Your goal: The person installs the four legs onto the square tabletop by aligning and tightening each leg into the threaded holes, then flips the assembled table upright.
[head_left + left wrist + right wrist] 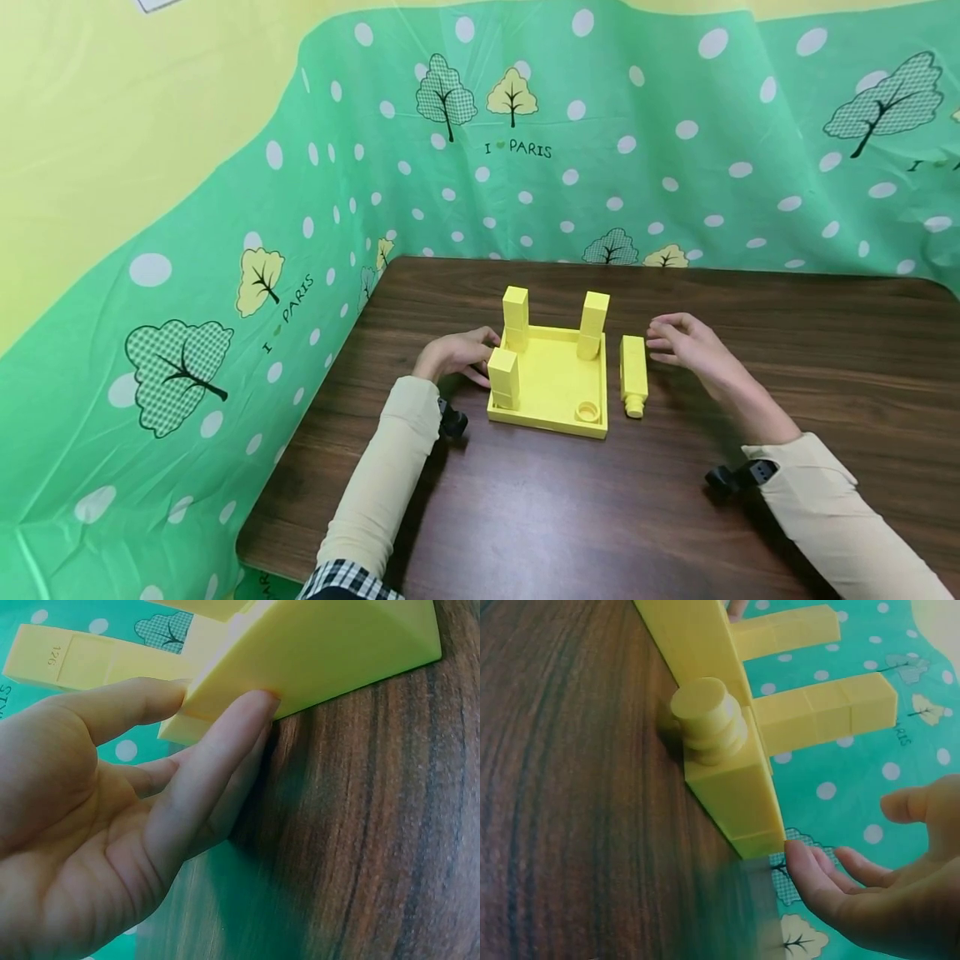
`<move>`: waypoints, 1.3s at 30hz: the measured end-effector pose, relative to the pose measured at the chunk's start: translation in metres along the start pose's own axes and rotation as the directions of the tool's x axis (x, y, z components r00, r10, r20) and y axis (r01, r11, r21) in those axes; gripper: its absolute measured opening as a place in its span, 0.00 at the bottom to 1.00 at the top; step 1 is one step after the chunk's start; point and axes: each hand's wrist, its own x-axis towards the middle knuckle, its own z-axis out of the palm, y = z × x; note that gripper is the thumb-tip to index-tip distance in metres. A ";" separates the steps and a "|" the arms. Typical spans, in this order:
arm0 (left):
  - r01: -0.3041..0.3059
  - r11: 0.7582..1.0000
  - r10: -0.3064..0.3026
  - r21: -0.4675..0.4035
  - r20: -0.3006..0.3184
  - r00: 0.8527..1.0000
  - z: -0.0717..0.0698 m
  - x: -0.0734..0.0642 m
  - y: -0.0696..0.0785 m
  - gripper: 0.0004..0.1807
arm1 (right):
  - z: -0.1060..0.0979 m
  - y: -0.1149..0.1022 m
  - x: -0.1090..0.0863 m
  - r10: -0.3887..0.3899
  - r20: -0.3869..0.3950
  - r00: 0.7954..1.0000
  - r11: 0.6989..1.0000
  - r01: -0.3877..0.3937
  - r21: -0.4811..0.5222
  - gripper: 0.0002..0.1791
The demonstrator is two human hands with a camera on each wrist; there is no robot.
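Note:
A square yellow panel (551, 375) with a raised rim lies on the table, like an upturned toy tabletop. Three square yellow legs stand upright at its corners: back-left (516, 317), back-right (592, 325) and front-left (503, 379). A round socket (587, 412) shows at the front-right corner. My left hand (459, 354) touches the panel's left side; in the left wrist view its fairly straight fingers (217, 761) lie against the outer wall. One loose leg (633, 367) lies right of the panel, its stepped round end (705, 720) towards me. Beside it, my right hand (693, 346) holds nothing, fingers slightly bent.
The dark wooden table (525, 500) extends all around the pieces. A green dotted cloth (630, 167) hangs behind and to the left of it. Small black cameras are on the left wrist (452, 419) and right wrist (738, 477).

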 end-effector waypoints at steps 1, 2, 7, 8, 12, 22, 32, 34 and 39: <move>0.000 1.000 0.000 0.001 0.000 1.000 0.000 0.000 0.000 0.27 | 0.001 -0.003 -0.002 0.008 0.016 1.000 1.000 -0.008 -0.008 0.45; 0.001 1.000 -0.001 0.002 -0.001 1.000 0.000 0.000 0.000 0.26 | 0.003 -0.008 -0.006 0.022 0.019 1.000 1.000 -0.022 -0.013 0.46; -0.003 1.000 0.003 0.011 0.001 1.000 0.000 -0.001 0.001 0.27 | 0.012 -0.048 -0.035 0.056 0.094 0.994 0.995 -0.048 -0.085 0.43; -0.004 1.000 0.004 0.013 0.001 1.000 0.000 -0.002 0.001 0.27 | 0.013 -0.053 -0.039 0.058 0.103 0.993 0.994 -0.048 -0.102 0.42; -0.003 1.000 0.003 0.014 0.000 1.000 0.000 -0.002 0.001 0.27 | 0.018 -0.063 -0.045 0.072 0.115 0.991 0.989 -0.057 -0.133 0.42; -0.001 1.000 0.001 0.001 0.001 1.000 0.000 -0.002 0.001 0.27 | 0.027 -0.060 -0.042 0.072 0.145 0.987 0.966 -0.033 -0.255 0.46; -0.004 1.000 0.004 -0.004 0.000 1.000 0.001 -0.002 0.000 0.27 | 0.037 -0.055 -0.037 0.012 0.066 0.998 0.870 0.022 -0.492 0.47; -0.004 1.000 0.004 -0.003 0.002 1.000 0.001 -0.002 0.000 0.27 | 0.038 -0.055 -0.036 -0.002 0.054 0.999 0.852 0.030 -0.522 0.47; -0.003 1.000 0.003 0.002 0.000 1.000 0.000 -0.001 0.000 0.27 | 0.040 -0.058 -0.037 -0.006 0.039 0.999 0.834 0.026 -0.551 0.45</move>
